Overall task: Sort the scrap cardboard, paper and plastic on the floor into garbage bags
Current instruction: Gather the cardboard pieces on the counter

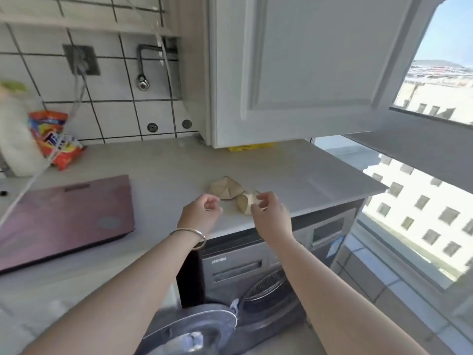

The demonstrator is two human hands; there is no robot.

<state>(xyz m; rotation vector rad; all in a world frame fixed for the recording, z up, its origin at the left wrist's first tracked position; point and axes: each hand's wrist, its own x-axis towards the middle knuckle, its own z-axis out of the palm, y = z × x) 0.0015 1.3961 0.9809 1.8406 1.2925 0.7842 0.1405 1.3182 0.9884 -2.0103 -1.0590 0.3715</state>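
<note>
Cardboard scraps [226, 191] on the worktop [163, 175] are reached for: right hand [271, 213] pinching one, left hand [202, 211] curled empty; bagging is judged next.

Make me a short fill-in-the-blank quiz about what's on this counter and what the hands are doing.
1. The bracelet is on the ____ wrist.
2. The right hand pinches a piece of crumpled ____.
3. The flat maroon scale lies on the ____.
4. Below the counter stands a ____ machine.

Missing words: left; cardboard; counter; washing
</note>
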